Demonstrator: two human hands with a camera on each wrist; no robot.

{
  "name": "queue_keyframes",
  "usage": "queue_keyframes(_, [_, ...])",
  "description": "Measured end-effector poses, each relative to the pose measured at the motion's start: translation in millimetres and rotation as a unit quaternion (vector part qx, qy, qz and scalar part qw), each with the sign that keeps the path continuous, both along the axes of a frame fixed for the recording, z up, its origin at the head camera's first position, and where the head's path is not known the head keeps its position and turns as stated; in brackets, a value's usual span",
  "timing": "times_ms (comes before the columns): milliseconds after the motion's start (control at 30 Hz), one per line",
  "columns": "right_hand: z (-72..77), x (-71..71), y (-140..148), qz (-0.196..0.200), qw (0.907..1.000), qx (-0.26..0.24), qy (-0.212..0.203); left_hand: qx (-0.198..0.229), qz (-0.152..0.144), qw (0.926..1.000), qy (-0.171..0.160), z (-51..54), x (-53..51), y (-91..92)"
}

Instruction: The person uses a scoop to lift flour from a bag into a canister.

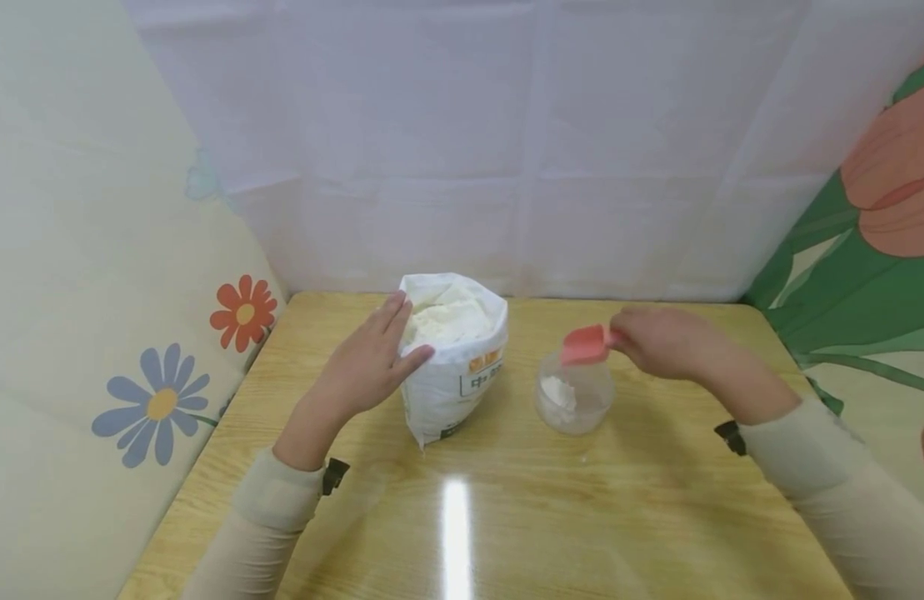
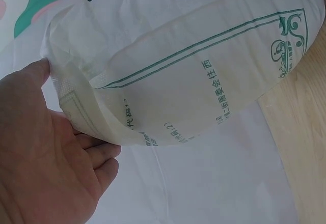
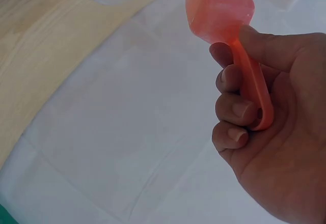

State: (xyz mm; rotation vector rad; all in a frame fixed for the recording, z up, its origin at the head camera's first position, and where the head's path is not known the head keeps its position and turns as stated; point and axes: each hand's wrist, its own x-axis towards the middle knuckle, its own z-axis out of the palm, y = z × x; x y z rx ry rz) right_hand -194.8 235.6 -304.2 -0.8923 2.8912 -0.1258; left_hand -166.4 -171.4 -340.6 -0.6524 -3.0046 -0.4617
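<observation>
A white bag [image 1: 450,392] with its top folded open stands on the table, filled with pale flour-like powder [image 1: 448,317]. Against its left rim rests my left hand [image 1: 367,354], thumb toward the front and fingers toward the back. The left wrist view shows the bag's printed side [image 2: 168,96] touching the relaxed fingers of that hand [image 2: 56,147]. My right hand [image 1: 660,342] grips the handle of a pink-red scoop [image 1: 585,344], tilted over a clear bowl [image 1: 592,400]. White powder [image 1: 557,393] lies in the bowl's left part. The right wrist view shows fingers curled around the scoop handle [image 3: 250,86].
The wooden table [image 1: 551,517] carries the bag and, to its right, the bowl. A pale cloth backdrop [image 1: 506,150] hangs behind the table's far edge. Flower-printed sheets stand at the left [image 1: 94,275] and right [image 1: 881,292].
</observation>
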Motion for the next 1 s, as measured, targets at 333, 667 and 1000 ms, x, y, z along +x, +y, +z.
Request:
queue_keyframes(333, [24.5, -0.6, -9, 0.006, 0.998, -0.046, 0.043, -0.002, 0.003, 1.0, 0.008, 1.7, -0.2, -0.5])
queue_keyframes(667, [45.5, 1.4, -25, -0.004, 0.9961, -0.077, 0.043, -0.001, 0.001, 1.0, 0.003, 1.1, 1.5, 3.6])
queue_keyframes(1000, [61.8, -4.0, -57, 0.013, 0.9971, -0.07, 0.028, -0.003, 0.007, 0.9999, 0.006, 4.1, 1.5, 1.7])
